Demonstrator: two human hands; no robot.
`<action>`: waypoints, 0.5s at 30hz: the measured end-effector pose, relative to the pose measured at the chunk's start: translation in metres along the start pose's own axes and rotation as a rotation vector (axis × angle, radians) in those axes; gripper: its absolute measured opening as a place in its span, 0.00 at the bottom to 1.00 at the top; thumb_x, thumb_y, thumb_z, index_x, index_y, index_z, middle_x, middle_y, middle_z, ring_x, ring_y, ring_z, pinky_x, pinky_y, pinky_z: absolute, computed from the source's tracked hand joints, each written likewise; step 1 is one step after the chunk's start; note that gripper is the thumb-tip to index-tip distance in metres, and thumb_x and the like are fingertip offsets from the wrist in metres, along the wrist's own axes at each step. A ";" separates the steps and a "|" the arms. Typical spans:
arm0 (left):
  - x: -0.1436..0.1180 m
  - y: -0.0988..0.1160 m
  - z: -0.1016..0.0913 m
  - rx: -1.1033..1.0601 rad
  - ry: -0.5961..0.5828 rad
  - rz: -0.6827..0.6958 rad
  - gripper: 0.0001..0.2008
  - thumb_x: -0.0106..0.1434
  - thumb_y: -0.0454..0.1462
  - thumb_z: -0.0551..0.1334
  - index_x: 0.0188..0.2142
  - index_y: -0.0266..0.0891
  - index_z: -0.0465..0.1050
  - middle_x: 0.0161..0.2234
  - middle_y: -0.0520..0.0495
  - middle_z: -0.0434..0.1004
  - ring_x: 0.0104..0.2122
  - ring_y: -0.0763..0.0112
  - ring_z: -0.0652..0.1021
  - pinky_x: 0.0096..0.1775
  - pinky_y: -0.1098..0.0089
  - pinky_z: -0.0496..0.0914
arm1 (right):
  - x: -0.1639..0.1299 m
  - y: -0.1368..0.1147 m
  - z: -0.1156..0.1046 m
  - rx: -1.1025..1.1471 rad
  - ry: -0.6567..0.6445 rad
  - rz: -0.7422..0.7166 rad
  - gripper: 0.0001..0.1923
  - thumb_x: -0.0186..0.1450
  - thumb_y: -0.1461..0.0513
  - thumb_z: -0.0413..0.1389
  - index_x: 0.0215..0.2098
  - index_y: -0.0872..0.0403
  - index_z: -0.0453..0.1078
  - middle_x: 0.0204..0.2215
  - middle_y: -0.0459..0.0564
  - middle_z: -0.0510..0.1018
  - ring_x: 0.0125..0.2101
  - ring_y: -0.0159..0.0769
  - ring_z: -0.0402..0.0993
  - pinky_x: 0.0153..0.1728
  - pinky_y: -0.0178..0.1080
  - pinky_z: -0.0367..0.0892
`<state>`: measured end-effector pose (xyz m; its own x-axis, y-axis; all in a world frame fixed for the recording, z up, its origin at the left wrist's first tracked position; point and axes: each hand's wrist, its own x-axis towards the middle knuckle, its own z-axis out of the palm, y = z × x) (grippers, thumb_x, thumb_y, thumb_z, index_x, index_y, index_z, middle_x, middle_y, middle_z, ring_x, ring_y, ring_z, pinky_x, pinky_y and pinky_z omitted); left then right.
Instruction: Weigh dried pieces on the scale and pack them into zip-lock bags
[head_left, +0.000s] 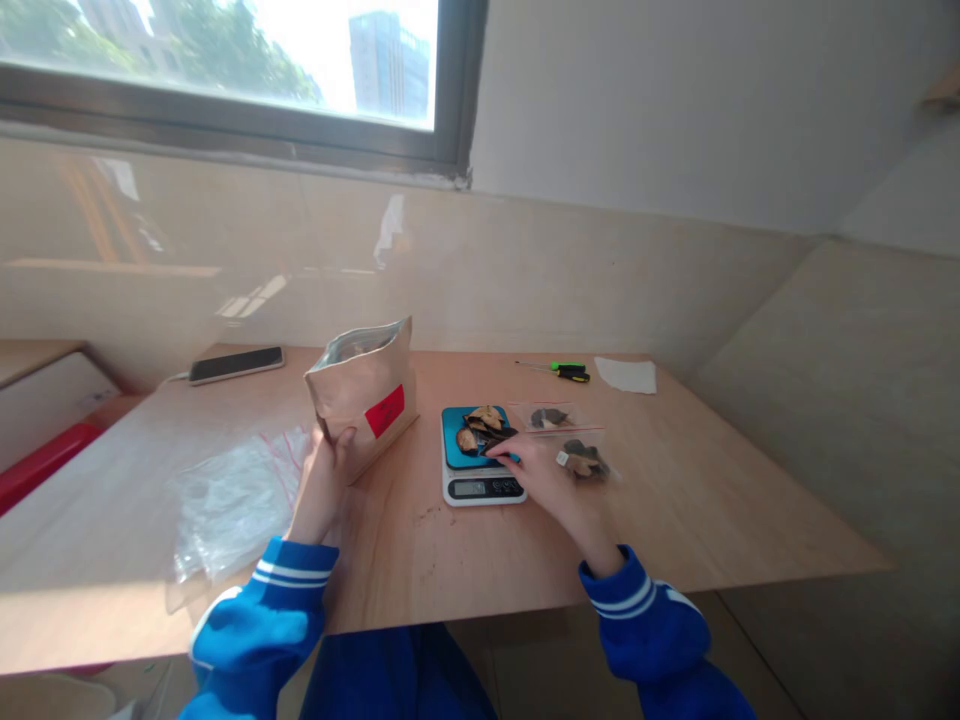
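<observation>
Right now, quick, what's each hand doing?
Left hand: closed on the bag.
Right hand: at the dried pieces on the scale; can't tell if it grips one.

- phone (237, 367) lies back left on the table (712, 500); plastic bags (232, 500) before it;
- pouch (349, 395) stands between plastic bags and scale (461, 490);
- dried pieces (484, 418) lie on the scale;
- filled bags (585, 460) lie right of it; screwdrivers (571, 373) behind, left of a sheet (626, 375)

Tan bag (354, 398), marked with a red label (385, 411), is stood upright, its silvery-lined mouth (358, 346) opened | digital scale (471, 488), white with a blue platform (451, 424), is set flat to the bag's right | dried brown-and-tan pieces (487, 416), curled and uneven, are heaped loosely across the platform
</observation>
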<state>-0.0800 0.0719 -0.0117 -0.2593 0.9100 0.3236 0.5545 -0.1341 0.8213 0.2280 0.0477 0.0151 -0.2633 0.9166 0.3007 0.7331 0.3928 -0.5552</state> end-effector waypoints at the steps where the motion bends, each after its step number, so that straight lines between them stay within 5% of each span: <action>1: 0.000 0.000 -0.001 -0.009 -0.005 -0.002 0.24 0.65 0.49 0.51 0.56 0.40 0.60 0.46 0.40 0.76 0.48 0.54 0.76 0.46 0.57 0.71 | 0.000 0.000 0.006 -0.054 0.002 -0.019 0.13 0.63 0.73 0.53 0.35 0.55 0.78 0.37 0.53 0.83 0.40 0.40 0.78 0.45 0.44 0.71; 8: 0.000 0.002 -0.005 0.109 -0.031 -0.037 0.23 0.66 0.49 0.51 0.56 0.41 0.60 0.46 0.39 0.76 0.49 0.52 0.76 0.45 0.56 0.71 | -0.022 -0.002 -0.004 -0.071 0.159 -0.067 0.16 0.66 0.69 0.48 0.44 0.54 0.76 0.41 0.53 0.81 0.43 0.41 0.75 0.47 0.48 0.69; 15: 0.013 0.012 -0.012 0.295 0.053 -0.227 0.22 0.68 0.49 0.45 0.51 0.37 0.62 0.46 0.31 0.75 0.49 0.42 0.76 0.44 0.45 0.69 | -0.099 0.022 -0.020 0.019 0.279 0.155 0.15 0.66 0.63 0.47 0.40 0.52 0.76 0.39 0.53 0.81 0.43 0.41 0.76 0.46 0.46 0.71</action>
<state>-0.0860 0.0774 0.0077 -0.4383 0.8807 0.1794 0.6803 0.1946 0.7066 0.2831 -0.0362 -0.0115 0.0346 0.9109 0.4111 0.7386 0.2538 -0.6246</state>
